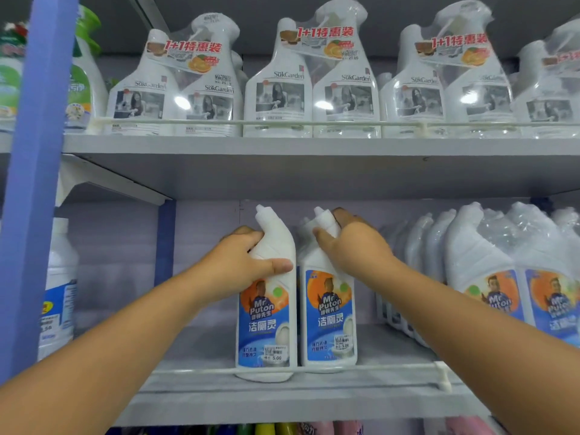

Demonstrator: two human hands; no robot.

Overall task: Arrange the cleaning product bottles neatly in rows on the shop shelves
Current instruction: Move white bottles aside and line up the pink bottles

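- Two white plastic toilet-cleaner bottles with bent necks and blue-and-orange labels, upright side by side at the front of the lower grey metal shelf [282, 400], long axes vertical, labels outward.
- Left-hand bottle [266, 309] gripped at the shoulder by the left hand [248, 262], thumb laid across the front, fingers wrapped behind the neck.
- Right-hand bottle [329, 312] gripped higher, at the angled neck just under the cap, by the right hand [351, 246], fingers closed around it.
- Both bottles straight ahead of and below the hands, each hand directly over its own bottle, neither nearer than the other; forearms converging from the lower corners.
- Bodies touching or nearly so along their inner sides; base of the left-hand bottle apparently pushed out past the thin white front rail [345, 370] and perhaps a little tilted, though the wide lens makes this hard to judge.
- Turning point of the coming move: fore-and-aft offset between the two bases, so likely a small push back or squaring of the left-hand one.
- Row of shrink-wrapped packs of the same cleaner [489, 277] to the right, near the right forearm; bare shelf space to the left.
- White trigger-spray twin packs [282, 89] on the shelf above, untouched.
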